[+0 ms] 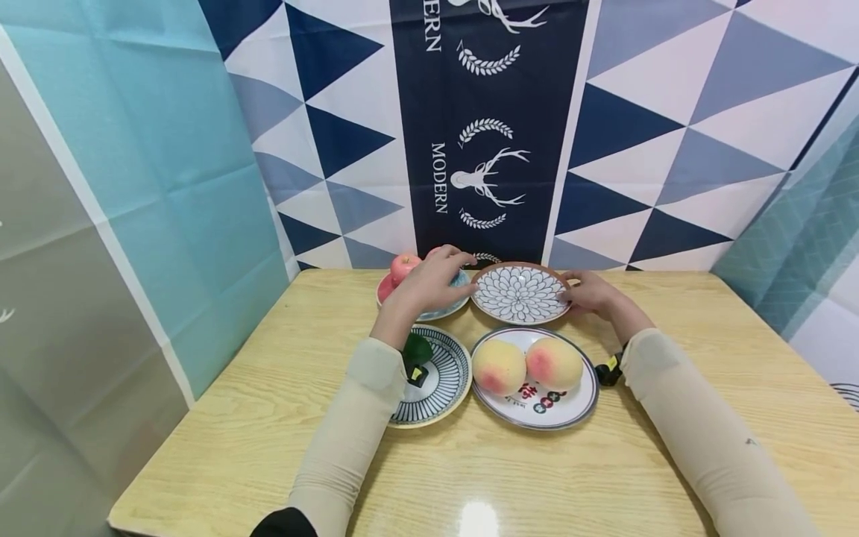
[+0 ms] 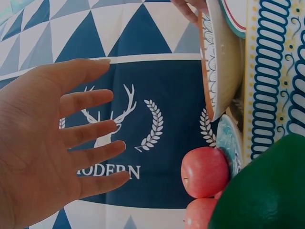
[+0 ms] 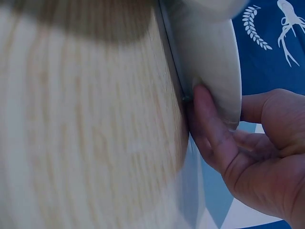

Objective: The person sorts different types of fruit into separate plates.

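In the head view, my right hand [image 1: 593, 293] pinches the right rim of a brown-edged plate with a flower-petal pattern [image 1: 518, 293]. The right wrist view shows fingers under the plate [image 3: 214, 62] and the thumb at its rim. My left hand [image 1: 436, 280] is above a teal plate [image 1: 439, 312] of red apples [image 1: 405, 267]. Its fingers are spread and hold nothing in the left wrist view, apart from the apples [image 2: 205, 171] and the petal plate [image 2: 224, 62]. Whether the petal plate rests on the table is hard to tell.
Nearer on the wooden table [image 1: 510, 477] stands a white oval plate [image 1: 537, 419] with two peaches [image 1: 499, 367]. Left of it, a striped plate [image 1: 446, 380] bears a dark green object [image 1: 417, 349], partly hidden by my left sleeve. A patterned cloth [image 1: 365, 164] hangs behind the table.
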A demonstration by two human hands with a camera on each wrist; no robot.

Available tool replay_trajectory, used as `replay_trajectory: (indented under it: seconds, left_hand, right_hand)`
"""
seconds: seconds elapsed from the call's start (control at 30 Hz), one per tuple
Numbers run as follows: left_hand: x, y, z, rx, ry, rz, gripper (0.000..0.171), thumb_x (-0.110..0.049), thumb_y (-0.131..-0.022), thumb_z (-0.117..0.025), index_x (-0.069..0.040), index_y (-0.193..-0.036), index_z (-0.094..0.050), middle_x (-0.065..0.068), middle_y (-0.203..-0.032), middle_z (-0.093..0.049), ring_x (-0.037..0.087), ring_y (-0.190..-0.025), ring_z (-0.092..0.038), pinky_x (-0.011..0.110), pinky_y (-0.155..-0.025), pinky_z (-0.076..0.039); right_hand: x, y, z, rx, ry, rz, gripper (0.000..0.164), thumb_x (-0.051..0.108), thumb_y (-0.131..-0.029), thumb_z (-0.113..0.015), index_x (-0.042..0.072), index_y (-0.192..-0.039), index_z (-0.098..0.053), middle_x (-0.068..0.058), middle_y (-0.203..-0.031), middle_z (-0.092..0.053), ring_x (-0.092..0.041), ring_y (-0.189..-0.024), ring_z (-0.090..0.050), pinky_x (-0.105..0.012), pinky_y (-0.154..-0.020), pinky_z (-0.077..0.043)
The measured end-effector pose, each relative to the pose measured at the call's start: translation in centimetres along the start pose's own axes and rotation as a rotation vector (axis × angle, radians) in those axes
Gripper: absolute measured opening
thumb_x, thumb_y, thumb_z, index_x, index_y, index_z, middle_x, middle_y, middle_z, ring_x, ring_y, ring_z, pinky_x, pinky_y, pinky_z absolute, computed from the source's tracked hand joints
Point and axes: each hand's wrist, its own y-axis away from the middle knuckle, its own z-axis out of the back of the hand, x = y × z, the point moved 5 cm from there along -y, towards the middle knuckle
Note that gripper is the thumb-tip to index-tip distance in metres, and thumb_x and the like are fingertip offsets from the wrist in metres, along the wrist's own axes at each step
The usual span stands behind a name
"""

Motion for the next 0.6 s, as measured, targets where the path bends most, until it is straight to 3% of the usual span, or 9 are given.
replay_trajectory:
  seconds: [0.2,0.4,0.6]
  left_hand:
    - [0.0,0.1,1.0,-0.026,0.017,-0.015,0.055,-0.043,-0.1,-0.071,-0.018,-0.149,-0.06,0.006,-0.149,-0.052,0.023,-0.132,-0.05,0.044,-0.111,-0.049]
    - [0.9,0.5,1.7,-0.035,0.044,0.027,0.054,-0.039,-0.101,-0.071,-0.018,-0.149,-0.059,0.007,-0.152,-0.049,0.025,-0.138,-0.047,0.051,-0.112,-0.047]
    - [1.3,0.0,2.3,-0.023,0.039,0.037,0.053,-0.042,-0.101,-0.07,-0.02,-0.148,-0.06,0.007,-0.152,-0.049,0.025,-0.134,-0.051,0.049,-0.111,-0.049]
  right_hand:
    - [-0.2,0.0,0.1,-0.006,-0.03,-0.006,0.07,0.001,-0.106,-0.055,-0.011,-0.162,-0.015,-0.033,-0.134,-0.046,-0.017,-0.088,-0.069,-0.034,-0.082,-0.063]
    - [-0.1,0.0,-0.2,-0.005,-0.052,-0.001,0.07,-0.001,-0.105,-0.055,-0.011,-0.161,-0.015,-0.033,-0.133,-0.046,-0.017,-0.086,-0.07,-0.035,-0.082,-0.063]
    - [-0.2,0.1,-0.3,-0.007,-0.056,-0.017,0.07,-0.002,-0.106,-0.054,-0.01,-0.162,-0.013,-0.034,-0.135,-0.044,-0.017,-0.086,-0.07,-0.036,-0.082,-0.063]
